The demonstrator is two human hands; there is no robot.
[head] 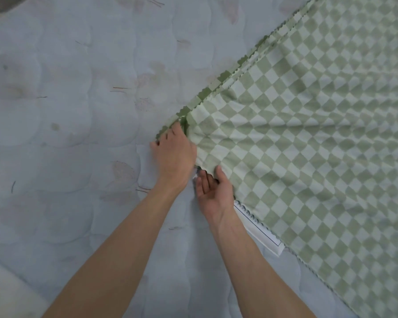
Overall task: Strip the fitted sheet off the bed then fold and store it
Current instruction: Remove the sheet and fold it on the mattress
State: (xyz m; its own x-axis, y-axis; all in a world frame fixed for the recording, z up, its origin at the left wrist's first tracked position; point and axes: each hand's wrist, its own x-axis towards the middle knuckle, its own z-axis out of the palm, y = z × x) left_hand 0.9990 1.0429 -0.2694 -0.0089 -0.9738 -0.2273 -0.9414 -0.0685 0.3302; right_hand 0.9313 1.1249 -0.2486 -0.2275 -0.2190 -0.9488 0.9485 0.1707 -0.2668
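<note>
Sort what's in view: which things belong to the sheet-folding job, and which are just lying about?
Job:
- sheet, green checked, folded over on the mattress
- left hand, gripping the sheet's corner
- right hand, thumb on the sheet's edge
- mattress, bare and quilted

Lying about:
- white label, poking out under the sheet

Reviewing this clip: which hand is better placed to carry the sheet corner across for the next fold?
Probably the left hand: its fingers already pinch the checked sheet at its corner on the mattress. The right hand only holds the edge below it, palm up.
</note>
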